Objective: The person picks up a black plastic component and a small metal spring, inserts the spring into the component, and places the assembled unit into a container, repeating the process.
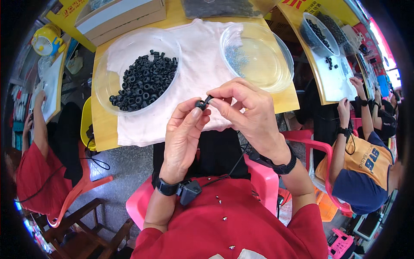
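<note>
Left grip (184, 131) pinches round black piece (200, 104) at tip — right grip (253, 111), black stub (208, 99) alongside.

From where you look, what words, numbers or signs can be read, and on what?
I won't copy wording, only say where it stands.
Left yellow panel: red lettering.
Right yellow panel: red and dark lettering.
Orange shirt: dark blue lettering.
Dark sleeve, far right: pale marks, too small to read.

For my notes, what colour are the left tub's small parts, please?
The parts are black, clearest in head view.
</note>
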Motion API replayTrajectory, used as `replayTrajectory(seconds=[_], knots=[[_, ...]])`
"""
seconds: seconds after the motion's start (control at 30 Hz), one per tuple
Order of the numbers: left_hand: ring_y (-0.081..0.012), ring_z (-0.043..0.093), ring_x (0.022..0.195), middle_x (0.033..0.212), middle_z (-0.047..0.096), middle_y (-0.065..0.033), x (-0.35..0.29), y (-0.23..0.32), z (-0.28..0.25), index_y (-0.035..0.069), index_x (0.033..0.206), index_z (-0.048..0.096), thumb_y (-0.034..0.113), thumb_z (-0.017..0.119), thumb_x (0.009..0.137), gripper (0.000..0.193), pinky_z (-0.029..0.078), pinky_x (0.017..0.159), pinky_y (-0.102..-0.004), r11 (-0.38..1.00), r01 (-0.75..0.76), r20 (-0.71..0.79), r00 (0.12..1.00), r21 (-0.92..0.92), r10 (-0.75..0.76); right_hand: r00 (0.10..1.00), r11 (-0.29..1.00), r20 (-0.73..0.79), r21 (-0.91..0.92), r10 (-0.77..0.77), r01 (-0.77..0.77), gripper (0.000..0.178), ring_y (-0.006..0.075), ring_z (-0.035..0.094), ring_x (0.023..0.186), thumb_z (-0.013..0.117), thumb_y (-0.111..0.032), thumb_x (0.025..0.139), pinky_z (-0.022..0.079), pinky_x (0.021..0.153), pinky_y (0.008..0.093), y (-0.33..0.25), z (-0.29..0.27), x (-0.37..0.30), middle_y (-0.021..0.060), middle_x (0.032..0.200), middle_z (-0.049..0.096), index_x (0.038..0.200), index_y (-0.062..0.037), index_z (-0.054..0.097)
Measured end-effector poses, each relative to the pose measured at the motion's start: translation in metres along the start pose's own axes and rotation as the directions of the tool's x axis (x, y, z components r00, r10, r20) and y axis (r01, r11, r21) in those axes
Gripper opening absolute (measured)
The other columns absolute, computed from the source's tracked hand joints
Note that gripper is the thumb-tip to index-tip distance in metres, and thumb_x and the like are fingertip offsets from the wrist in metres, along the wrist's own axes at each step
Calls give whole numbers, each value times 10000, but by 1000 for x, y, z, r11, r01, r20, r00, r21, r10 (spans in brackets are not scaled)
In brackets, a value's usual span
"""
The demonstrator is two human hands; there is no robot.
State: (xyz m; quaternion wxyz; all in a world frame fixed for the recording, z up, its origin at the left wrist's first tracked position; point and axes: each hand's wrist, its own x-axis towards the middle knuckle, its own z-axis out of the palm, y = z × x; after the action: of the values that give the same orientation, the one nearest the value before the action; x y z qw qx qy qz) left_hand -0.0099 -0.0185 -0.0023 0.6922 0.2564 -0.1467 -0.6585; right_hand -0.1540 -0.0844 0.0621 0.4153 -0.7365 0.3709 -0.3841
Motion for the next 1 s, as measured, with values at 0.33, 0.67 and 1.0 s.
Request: replayTrajectory(seconds=[0.33,0.67,1.0], knots=[[-197,642,941,1047,640,-130,-1,-1,4,-27,1112,580,21,600,889,229,521,888,-309,983,-71,-72,994,171,84,992,989,-24,-88,-121,119,97,223,633,686,654,-37,809,491,555,289,10,9,-1,110,810,609,886,19,636],[-224,644,966,1071,637,-150,-1,-1,-3,-37,1106,588,17,592,893,219,526,896,-308,993,-18,-69,997,113,26,992,998,123,-61,31,-24,127,235,630,647,648,-79,820,484,553,300,7,-1,7,131,772,619,873,36,642],[-220,640,980,1073,644,-152,7,-6,-9,-36,1097,603,2,585,891,210,517,907,-311,980,-52,-59,996,190,64,977,998,204,-28,54,-49,103,58,530,546,626,-63,862,430,451,216,17,-1,16,40,705,602,890,35,630]])
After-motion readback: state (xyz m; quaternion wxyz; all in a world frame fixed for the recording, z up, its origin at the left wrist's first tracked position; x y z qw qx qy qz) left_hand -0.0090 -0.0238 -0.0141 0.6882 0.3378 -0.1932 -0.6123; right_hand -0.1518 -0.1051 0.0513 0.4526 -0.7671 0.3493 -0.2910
